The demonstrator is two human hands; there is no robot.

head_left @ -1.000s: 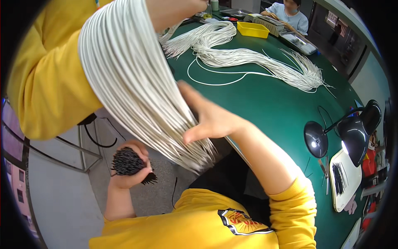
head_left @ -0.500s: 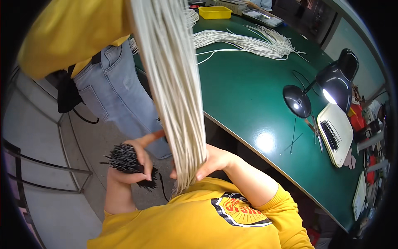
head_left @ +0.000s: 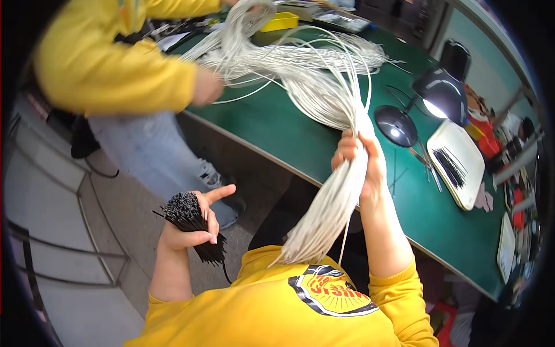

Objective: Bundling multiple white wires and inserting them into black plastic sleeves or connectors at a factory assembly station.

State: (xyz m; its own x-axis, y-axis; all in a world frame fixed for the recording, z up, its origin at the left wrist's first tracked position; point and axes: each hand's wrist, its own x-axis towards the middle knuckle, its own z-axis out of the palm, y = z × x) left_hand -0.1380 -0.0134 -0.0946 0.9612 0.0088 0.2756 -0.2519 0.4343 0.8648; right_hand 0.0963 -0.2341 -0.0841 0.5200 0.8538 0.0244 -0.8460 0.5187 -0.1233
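Note:
My left hand [head_left: 203, 224] is closed around a bundle of thin black tubes or wires [head_left: 182, 209], its index finger stretched out to the side. The cut ends face up and the other ends hang below the palm. My right hand [head_left: 371, 165] grips a thick bundle of white wires [head_left: 326, 205] near the table's front edge. Loose ends hang from this fist toward my chest, while the rest loops back over the table. A co-worker in a yellow sleeve has one hand [head_left: 207, 87] beside those white loops; the other hand is partly hidden behind a raised loop.
A black desk lamp [head_left: 442, 87] shines on the green table [head_left: 272, 133]. By it lie a cream tray [head_left: 471, 147] with black strands and some thin metal tools. Another heap of white wires [head_left: 361, 52] and a yellow bin [head_left: 280, 22] are farther back. The co-worker stands left.
My right hand has moved right and up with the white wires, whose long part now lies over the table instead of stretching upward. The co-worker's arm has come down. My left hand keeps the black bundle.

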